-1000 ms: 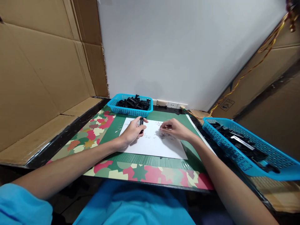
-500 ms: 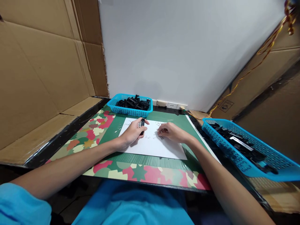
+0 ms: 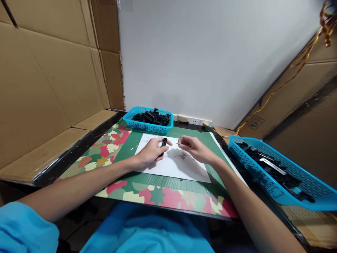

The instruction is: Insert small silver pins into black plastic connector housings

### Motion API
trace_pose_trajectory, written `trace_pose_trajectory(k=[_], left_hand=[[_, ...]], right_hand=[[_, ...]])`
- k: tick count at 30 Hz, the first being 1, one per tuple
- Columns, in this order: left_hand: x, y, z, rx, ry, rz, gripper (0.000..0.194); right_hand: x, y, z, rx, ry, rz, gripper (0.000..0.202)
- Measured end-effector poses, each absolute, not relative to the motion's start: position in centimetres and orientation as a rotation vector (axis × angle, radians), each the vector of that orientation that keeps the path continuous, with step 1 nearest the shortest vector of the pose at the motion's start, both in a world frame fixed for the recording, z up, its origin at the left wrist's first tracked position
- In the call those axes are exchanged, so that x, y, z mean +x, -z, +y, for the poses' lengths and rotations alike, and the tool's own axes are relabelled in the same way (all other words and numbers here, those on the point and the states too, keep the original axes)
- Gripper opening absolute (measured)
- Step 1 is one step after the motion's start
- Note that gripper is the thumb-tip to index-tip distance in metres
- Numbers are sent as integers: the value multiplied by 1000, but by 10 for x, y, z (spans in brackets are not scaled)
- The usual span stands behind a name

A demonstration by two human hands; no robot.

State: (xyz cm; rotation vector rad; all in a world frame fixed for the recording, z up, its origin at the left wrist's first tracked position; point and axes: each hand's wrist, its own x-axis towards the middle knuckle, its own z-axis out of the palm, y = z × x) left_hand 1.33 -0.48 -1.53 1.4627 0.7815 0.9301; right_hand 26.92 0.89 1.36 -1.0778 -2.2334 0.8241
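Note:
My left hand (image 3: 152, 151) is closed around a small black plastic part (image 3: 163, 143), held upright over the white sheet (image 3: 168, 168). To its right, my right hand (image 3: 192, 146) pinches a tiny thin metal piece (image 3: 177, 143) between thumb and fingertips, its tip pointing at the black part. A short gap separates the two. Small dark metal pieces (image 3: 184, 155) lie scattered on the sheet below my right hand, and others lie near the sheet's top left.
A blue basket (image 3: 147, 125) of black parts stands at the back of the green mat (image 3: 181, 131). Another blue basket (image 3: 273, 196) with black parts is at the right. Cardboard (image 3: 63, 70) walls the left side; power sockets (image 3: 195, 121) line the back.
My right hand has lifted off the small pieces on the sheet, with a thin piece now showing in its fingertips. The view has shifted slightly.

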Motion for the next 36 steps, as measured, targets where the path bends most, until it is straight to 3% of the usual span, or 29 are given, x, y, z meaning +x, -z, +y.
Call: trace_pose_trajectory(k=[14,25,36], left_hand=[[16,18,-6,1238,-766,683,29],[16,12,-8,1265,-833,664,30],[14,16,-7,1335,-857,625,32]], right_hand=[[238,0,-3,-984,-600,-2164,16],[237,-10,-7,-910,-923,-1994,30],[240,-8,-6,-990,-857,-2011,32]])
